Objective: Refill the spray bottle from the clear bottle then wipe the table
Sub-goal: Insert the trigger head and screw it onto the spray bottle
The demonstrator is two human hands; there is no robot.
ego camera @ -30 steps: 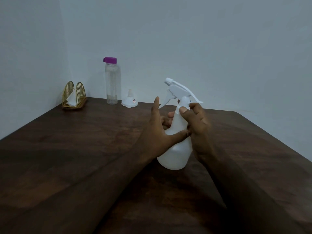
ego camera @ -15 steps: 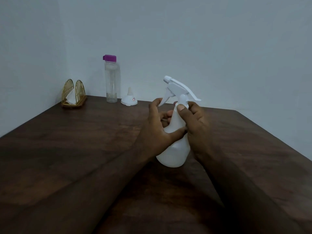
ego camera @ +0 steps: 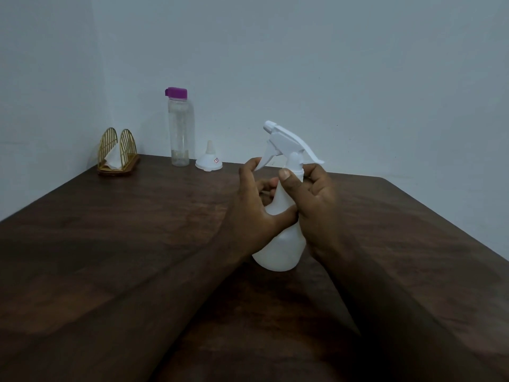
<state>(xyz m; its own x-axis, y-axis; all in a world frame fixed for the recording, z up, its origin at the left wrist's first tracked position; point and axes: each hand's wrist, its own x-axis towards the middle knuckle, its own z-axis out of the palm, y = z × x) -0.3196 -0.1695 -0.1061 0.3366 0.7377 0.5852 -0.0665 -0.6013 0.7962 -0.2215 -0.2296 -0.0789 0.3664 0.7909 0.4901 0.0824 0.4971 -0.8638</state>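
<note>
A white spray bottle (ego camera: 282, 248) stands upright on the dark wooden table (ego camera: 137, 230), its trigger head pointing left. My left hand (ego camera: 252, 213) grips the bottle's body, thumb across the front. My right hand (ego camera: 311, 199) pinches the collar under the trigger head with thumb and fingers. The clear bottle (ego camera: 180, 130) with a purple cap stands at the back of the table by the wall, apart from both hands. A little liquid shows at its bottom.
A white funnel (ego camera: 208, 161) sits upside down just right of the clear bottle. A gold wire napkin holder (ego camera: 117, 153) with white napkins stands in the back left corner. Walls close the table's far and left sides.
My left hand's fingers have curled in closer around the spray bottle. The right hand keeps its pinch at the collar. The bottle has barely moved.
</note>
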